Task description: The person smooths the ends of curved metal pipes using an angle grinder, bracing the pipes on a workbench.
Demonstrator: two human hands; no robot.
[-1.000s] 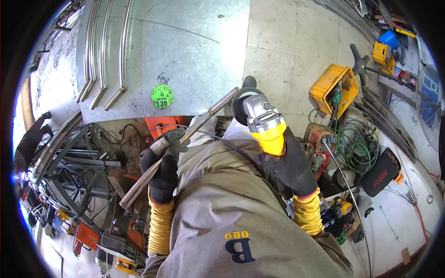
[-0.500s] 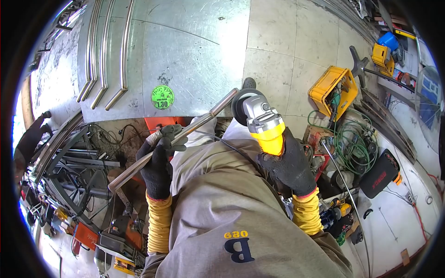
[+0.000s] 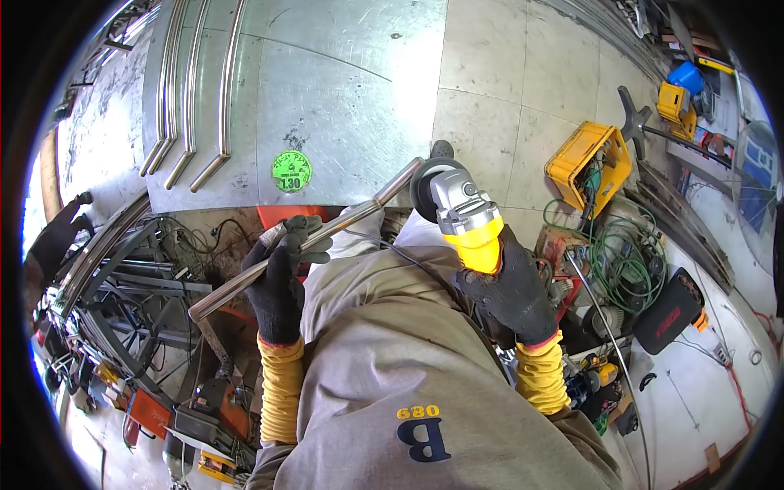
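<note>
My left hand [image 3: 279,273], in a dark work glove, is closed around a bent metal pipe [image 3: 351,219]. The pipe runs up and right from its bend near the left hand. Its upper end meets the dark disc of a yellow and silver angle grinder [image 3: 467,214], and whether the disc spins cannot be made out. My right hand [image 3: 513,290], also gloved, grips the grinder's yellow body. Several bent shiny pipes [image 3: 229,82] lie on the metal sheet [image 3: 335,106] at the upper left, near a round green sticker [image 3: 291,171].
A yellow crate [image 3: 572,163] with green cords inside lies at the right, beside coiled green hose [image 3: 625,273]. Metal frames [image 3: 139,302] and tools crowd the lower left. A black case [image 3: 670,310] lies lower right. Part of a person [image 3: 53,237] shows at the left edge.
The pipe has turned in my left hand, so its bent lower section now shows. The grinder stays at the pipe's upper end. The view has shifted slightly.
</note>
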